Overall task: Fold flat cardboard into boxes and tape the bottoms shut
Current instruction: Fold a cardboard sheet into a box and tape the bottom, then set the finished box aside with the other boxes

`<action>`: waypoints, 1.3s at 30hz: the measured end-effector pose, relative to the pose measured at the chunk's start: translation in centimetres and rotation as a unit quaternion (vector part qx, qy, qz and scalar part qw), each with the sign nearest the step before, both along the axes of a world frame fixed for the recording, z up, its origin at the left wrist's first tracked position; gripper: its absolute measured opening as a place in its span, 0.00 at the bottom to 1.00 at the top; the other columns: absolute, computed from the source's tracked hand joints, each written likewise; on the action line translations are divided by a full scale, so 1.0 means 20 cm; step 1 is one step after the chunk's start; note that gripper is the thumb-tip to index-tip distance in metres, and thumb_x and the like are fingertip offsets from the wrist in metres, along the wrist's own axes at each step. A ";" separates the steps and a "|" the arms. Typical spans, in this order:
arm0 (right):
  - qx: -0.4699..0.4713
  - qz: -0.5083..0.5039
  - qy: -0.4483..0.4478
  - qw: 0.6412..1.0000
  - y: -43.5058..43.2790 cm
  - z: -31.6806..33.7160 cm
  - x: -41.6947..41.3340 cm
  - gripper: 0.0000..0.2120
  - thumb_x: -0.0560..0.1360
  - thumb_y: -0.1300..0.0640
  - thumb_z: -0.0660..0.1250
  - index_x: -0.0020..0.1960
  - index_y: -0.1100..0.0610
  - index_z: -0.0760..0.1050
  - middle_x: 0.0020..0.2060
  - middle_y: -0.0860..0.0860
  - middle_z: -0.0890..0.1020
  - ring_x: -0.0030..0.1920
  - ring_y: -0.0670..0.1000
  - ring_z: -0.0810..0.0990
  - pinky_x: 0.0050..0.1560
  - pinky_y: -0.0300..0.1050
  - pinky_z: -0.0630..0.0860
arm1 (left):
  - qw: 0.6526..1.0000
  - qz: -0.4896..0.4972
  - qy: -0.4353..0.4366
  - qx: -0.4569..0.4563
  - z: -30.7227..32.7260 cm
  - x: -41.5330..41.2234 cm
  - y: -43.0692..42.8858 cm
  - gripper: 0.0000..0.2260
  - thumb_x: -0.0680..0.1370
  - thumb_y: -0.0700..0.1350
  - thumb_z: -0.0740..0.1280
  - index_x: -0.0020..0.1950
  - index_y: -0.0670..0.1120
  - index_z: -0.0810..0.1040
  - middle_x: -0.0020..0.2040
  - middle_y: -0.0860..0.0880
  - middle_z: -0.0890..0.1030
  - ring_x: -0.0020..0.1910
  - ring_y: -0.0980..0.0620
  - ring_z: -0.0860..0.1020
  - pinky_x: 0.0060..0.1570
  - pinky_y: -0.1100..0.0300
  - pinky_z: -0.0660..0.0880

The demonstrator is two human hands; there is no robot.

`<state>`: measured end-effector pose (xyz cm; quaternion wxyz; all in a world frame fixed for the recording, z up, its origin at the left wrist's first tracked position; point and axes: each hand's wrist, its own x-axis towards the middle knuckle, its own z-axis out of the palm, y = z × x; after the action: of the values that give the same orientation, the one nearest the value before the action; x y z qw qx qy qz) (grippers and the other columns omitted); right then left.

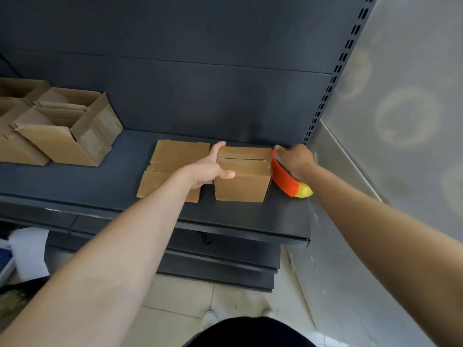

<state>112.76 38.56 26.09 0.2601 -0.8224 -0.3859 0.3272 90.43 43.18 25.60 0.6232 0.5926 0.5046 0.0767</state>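
Box (pixel 243 181) (flaps closed); flat cardboard (pixel 172 156) left, orange tape dispenser (pixel 284 179) right

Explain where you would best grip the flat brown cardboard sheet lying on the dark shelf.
The flat brown cardboard sheet lies flat, its right side beneath the left hand; probably pinch its near left corner, coming from the front of the dark shelf.

place: shop/stockroom, prob.
shelving: dark metal gondola shelf (pixel 275 217) w/ slotted upright (pixel 336 71)
stock: made-up cardboard boxes (pixel 75 136)
floor: pale tiles (pixel 180 296)
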 end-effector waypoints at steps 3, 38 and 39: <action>-0.023 -0.008 0.166 0.986 -0.01 0.03 -0.08 0.31 0.69 0.41 0.73 0.61 0.62 0.74 0.50 0.51 0.79 0.49 0.53 0.81 0.47 0.48 0.80 | 1.000 0.019 -0.020 -0.014 -0.02 0.02 -0.01 0.43 0.77 0.38 0.68 0.76 0.65 0.44 0.79 0.50 0.46 0.76 0.45 0.57 0.72 0.42 0.57; 0.011 -0.203 0.307 0.930 -0.19 0.02 -0.25 0.36 0.74 0.30 0.56 0.70 0.54 0.66 0.65 0.52 0.74 0.65 0.57 0.73 0.64 0.55 0.68 | 0.978 0.193 -0.073 0.029 -0.10 -0.04 -0.12 0.19 0.76 0.41 0.64 0.67 0.47 0.71 0.62 0.46 0.75 0.63 0.46 0.73 0.59 0.49 0.74; 0.013 -0.204 0.309 0.929 -0.18 0.01 -0.25 0.36 0.74 0.30 0.56 0.72 0.55 0.64 0.66 0.52 0.73 0.64 0.56 0.73 0.64 0.54 0.67 | 0.978 0.193 -0.082 0.019 -0.09 -0.03 -0.11 0.17 0.77 0.47 0.64 0.66 0.48 0.71 0.63 0.46 0.75 0.64 0.45 0.73 0.60 0.48 0.73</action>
<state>107.80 34.96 26.38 0.4385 -0.7379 -0.1144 0.5002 89.73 40.99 23.77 0.6249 0.4874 0.5548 0.2532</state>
